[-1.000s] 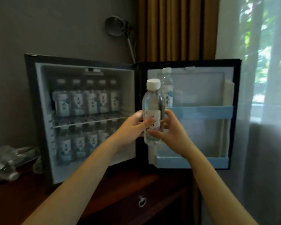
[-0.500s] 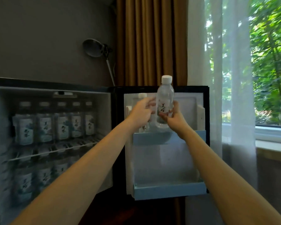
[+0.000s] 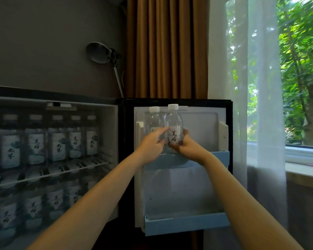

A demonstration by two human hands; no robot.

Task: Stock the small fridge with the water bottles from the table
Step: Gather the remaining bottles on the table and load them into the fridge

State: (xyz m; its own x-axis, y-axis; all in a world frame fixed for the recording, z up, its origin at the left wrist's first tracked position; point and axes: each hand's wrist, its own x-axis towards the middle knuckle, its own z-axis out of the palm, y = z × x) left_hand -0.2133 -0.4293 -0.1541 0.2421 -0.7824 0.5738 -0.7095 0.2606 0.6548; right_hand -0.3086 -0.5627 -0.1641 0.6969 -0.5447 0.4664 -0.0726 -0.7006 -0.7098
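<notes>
Small fridge (image 3: 114,112) across lower left of frame, door (image 3: 202,123) swung open at centre. Two wire-shelf rows of labelled water bottles (image 3: 57,139) inside (lower row dim). Upper door shelf (image 3: 222,156), centre: upright white-capped water bottle (image 3: 174,123), gripped low by left hand (image 3: 151,144) and right hand (image 3: 189,146), fingers wrapped around label. Second bottle (image 3: 154,120) just beside, to its left. Lower door shelf (image 3: 186,223) below.
</notes>
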